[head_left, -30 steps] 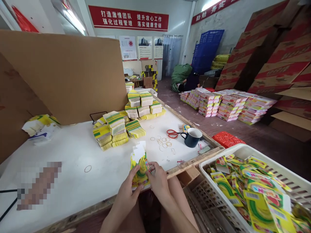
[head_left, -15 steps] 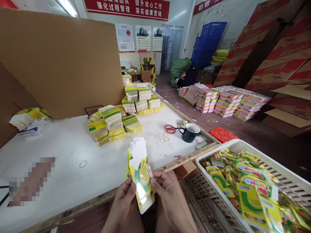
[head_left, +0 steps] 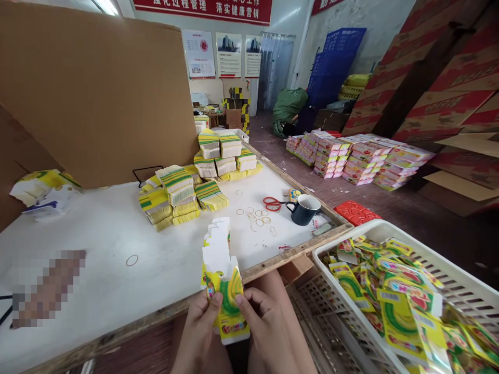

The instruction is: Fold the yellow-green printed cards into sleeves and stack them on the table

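Observation:
Between my two hands, over my lap at the table's near edge, is a small yellow and green printed carton [head_left: 230,296] with its white end flap standing up. My left hand [head_left: 201,314] grips its left side, thumb on the front. On its right side, my right hand [head_left: 257,311] pinches it with thumb and fingers. Just behind it, a few more cartons [head_left: 218,231] lie overlapped on the table, their white flaps pointing away. Stacks of flat yellow-green cartons [head_left: 177,195] stand farther back.
A white plastic basket [head_left: 323,254] of loose cartons is at my right. On the white table [head_left: 97,223] are rubber bands [head_left: 259,218], red-handled scissors [head_left: 273,203] and a dark mug [head_left: 306,210]. A cardboard sheet [head_left: 97,104] stands at the left; a pixelated patch covers the lower left.
The carton was flat and now looks opened out, its sides bowed and its white flap spread. My thumbs have moved inward onto its front. The view has tilted slightly down.

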`<move>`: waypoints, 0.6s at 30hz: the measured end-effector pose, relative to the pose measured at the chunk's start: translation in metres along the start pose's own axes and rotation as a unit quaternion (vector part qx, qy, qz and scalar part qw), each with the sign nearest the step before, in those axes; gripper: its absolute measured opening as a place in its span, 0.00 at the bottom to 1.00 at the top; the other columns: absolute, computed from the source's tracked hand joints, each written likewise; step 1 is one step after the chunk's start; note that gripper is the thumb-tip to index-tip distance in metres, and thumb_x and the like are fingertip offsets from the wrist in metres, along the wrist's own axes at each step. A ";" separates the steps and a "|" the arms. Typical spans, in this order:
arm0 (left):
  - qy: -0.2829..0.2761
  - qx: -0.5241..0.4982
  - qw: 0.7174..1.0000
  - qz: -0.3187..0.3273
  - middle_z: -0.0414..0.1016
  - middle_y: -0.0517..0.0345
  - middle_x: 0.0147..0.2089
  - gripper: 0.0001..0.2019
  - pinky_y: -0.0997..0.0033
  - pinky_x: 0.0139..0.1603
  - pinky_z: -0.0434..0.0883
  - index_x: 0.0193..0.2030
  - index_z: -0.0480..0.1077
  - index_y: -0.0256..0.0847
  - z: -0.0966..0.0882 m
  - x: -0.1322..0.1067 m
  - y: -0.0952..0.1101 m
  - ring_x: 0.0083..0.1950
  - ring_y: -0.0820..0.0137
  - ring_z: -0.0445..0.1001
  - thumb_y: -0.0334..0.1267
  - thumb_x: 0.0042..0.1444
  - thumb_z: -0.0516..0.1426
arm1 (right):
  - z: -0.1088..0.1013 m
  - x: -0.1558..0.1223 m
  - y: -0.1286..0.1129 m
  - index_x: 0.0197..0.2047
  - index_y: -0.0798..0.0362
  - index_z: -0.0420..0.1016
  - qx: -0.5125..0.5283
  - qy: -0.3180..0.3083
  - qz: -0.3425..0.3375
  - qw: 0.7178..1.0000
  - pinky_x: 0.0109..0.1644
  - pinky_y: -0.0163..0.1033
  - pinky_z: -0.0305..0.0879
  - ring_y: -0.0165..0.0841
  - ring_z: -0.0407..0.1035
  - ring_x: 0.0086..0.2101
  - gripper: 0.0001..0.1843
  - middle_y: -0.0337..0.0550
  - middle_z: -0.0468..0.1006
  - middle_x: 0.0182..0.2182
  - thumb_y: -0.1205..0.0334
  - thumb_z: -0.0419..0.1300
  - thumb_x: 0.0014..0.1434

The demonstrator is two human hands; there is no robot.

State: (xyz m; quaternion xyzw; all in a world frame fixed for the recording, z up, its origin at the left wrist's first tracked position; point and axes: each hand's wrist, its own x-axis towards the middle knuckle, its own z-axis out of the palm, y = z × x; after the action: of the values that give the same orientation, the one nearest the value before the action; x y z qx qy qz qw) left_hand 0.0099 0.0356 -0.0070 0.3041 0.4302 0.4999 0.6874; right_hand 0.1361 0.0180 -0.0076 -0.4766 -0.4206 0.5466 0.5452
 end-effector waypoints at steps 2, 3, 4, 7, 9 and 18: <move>0.024 0.045 0.998 0.044 0.80 0.48 0.46 0.25 0.62 0.47 0.73 0.53 0.66 0.39 0.000 -0.001 -0.002 0.48 0.58 0.77 0.44 0.49 0.63 | 0.000 -0.001 0.002 0.29 0.56 0.74 -0.040 0.013 -0.008 0.999 0.34 0.35 0.66 0.33 0.68 0.30 0.15 0.43 0.76 0.27 0.51 0.59 0.58; 0.038 0.068 0.995 0.069 0.80 0.48 0.47 0.27 0.64 0.46 0.73 0.55 0.62 0.41 0.001 -0.002 -0.002 0.48 0.59 0.77 0.43 0.50 0.63 | -0.001 -0.001 0.002 0.30 0.55 0.74 -0.056 0.016 -0.014 0.998 0.35 0.35 0.66 0.34 0.69 0.31 0.14 0.43 0.77 0.28 0.52 0.58 0.58; 0.051 0.088 0.991 0.091 0.80 0.49 0.47 0.29 0.65 0.46 0.73 0.57 0.58 0.42 0.001 -0.004 -0.001 0.48 0.60 0.77 0.42 0.50 0.63 | -0.002 0.000 0.003 0.33 0.55 0.73 -0.066 0.016 -0.023 0.997 0.37 0.36 0.67 0.35 0.70 0.32 0.13 0.44 0.77 0.30 0.53 0.59 0.58; 0.052 0.116 0.985 0.113 0.80 0.49 0.46 0.34 0.66 0.45 0.73 0.61 0.49 0.45 0.002 -0.012 0.005 0.48 0.60 0.77 0.42 0.51 0.62 | -0.007 0.001 0.002 0.47 0.52 0.70 -0.066 -0.007 -0.059 0.996 0.42 0.38 0.68 0.37 0.71 0.38 0.15 0.46 0.77 0.39 0.57 0.60 0.58; 0.009 0.127 0.987 0.100 0.79 0.48 0.47 0.34 0.64 0.47 0.73 0.62 0.47 0.46 0.000 -0.017 0.010 0.50 0.59 0.76 0.42 0.53 0.60 | -0.012 0.001 -0.001 0.56 0.48 0.64 -0.063 -0.040 -0.078 0.994 0.45 0.39 0.68 0.37 0.71 0.41 0.21 0.46 0.76 0.44 0.58 0.59 0.59; -0.137 0.151 0.979 0.024 0.79 0.56 0.44 0.13 0.69 0.41 0.70 0.46 0.65 0.47 -0.011 -0.026 0.028 0.44 0.62 0.76 0.39 0.54 0.60 | -0.030 0.000 -0.022 0.58 0.45 0.63 -0.118 -0.150 -0.066 0.979 0.37 0.33 0.66 0.32 0.70 0.35 0.22 0.40 0.76 0.36 0.59 0.57 0.60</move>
State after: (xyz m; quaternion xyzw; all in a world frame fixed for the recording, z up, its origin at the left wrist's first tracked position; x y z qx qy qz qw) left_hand -0.0153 0.0198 0.0194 0.4800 0.3948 0.3994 0.6740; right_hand 0.1695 0.0175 0.0087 -0.4212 -0.5899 0.5213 0.4504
